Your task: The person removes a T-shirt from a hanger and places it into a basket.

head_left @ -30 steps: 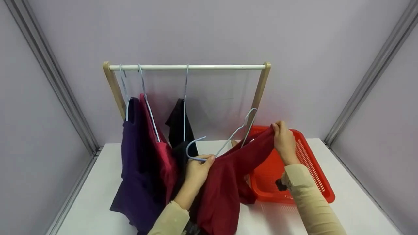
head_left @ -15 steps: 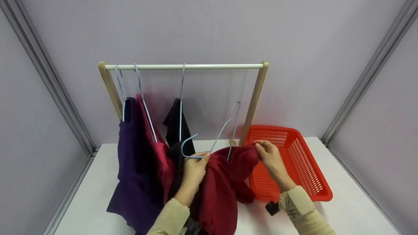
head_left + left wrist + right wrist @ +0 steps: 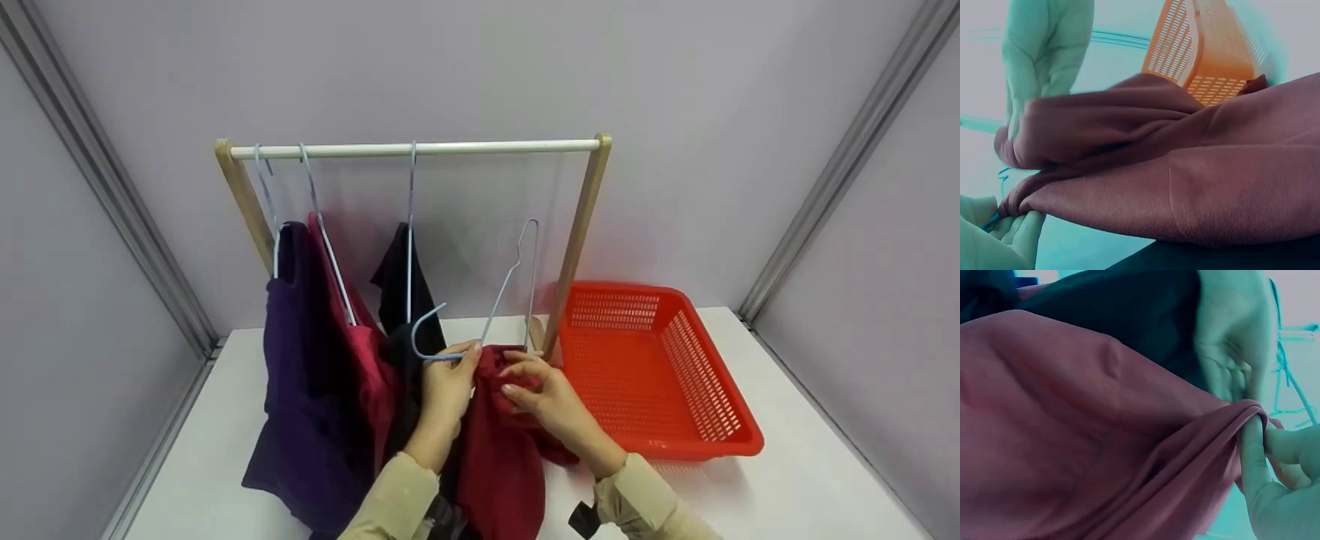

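My left hand (image 3: 448, 386) pinches a light blue wire hanger (image 3: 499, 304) near its hook, together with the edge of a dark red garment (image 3: 501, 457). The hanger lies tilted, its hook to the left and one end rising to the right. My right hand (image 3: 553, 397) is close beside the left, with curled fingers in the garment's gathered upper edge. In the right wrist view a fold of the dark red cloth (image 3: 1185, 444) drapes over the index finger. The left wrist view shows both hands at the bunched edge of the garment (image 3: 1106, 129).
A rack with a white rail (image 3: 495, 147) and wooden posts stands behind. Purple (image 3: 300, 420), pink (image 3: 367, 360) and black (image 3: 397, 285) garments hang from it on hangers. A red perforated basket (image 3: 675, 450) sits on the white table (image 3: 795, 480) at right.
My right hand has drawn the dark red cloth leftward and down, from over the basket to beside my left hand. The hanger's far end has swung up and left.
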Demonstrator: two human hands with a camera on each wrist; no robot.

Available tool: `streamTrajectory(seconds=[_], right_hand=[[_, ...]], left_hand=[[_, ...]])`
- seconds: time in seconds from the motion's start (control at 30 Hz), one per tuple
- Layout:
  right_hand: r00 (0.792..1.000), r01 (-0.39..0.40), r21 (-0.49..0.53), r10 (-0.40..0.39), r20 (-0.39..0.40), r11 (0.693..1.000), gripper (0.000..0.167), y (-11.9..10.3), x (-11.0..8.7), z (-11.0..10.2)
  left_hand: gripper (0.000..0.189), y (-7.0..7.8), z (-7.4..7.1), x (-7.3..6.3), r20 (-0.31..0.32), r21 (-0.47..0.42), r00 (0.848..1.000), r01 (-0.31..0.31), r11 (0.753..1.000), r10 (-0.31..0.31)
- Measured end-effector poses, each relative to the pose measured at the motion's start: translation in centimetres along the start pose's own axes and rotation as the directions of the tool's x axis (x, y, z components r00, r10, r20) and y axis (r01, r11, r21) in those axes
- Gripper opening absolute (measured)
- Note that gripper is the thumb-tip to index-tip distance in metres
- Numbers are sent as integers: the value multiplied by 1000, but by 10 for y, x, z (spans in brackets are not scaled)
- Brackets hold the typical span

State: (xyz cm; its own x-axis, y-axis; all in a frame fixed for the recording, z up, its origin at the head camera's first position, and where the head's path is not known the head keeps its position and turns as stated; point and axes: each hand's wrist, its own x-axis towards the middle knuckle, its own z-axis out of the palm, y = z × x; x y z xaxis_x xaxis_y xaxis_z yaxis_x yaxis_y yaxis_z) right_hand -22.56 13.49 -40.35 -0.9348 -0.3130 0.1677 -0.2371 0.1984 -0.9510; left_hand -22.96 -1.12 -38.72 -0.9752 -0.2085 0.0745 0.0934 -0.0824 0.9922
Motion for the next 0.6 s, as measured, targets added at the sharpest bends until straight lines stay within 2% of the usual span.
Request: streamTrajectory(seconds=[0.1, 0.23, 0.33, 0.5, 0.6], right_hand=[[998, 59, -56, -61, -22, 997, 18, 4, 1, 12], [985, 91, -139, -110, -133, 986, 29, 8, 1, 26], [968, 93, -180, -132, -215, 979, 35, 10, 1, 34], [936, 141, -256, -213, -281, 956, 17, 15, 0, 40], [919, 173, -281, -258, -298, 944, 10, 17, -1, 40]], left_hand=[[27, 1, 2, -1, 1, -3, 1000, -3, 1000, 3], [26, 1, 4, -3, -4, 12, 1000, -25, 1000, 25], [27, 1, 4, -4, -4, 19, 1000, -17, 1000, 17], [30, 0, 5, -4, 22, 1, 999, 34, 999, -34], [31, 1, 3, -6, 68, -3, 996, 64, 998, -64]])
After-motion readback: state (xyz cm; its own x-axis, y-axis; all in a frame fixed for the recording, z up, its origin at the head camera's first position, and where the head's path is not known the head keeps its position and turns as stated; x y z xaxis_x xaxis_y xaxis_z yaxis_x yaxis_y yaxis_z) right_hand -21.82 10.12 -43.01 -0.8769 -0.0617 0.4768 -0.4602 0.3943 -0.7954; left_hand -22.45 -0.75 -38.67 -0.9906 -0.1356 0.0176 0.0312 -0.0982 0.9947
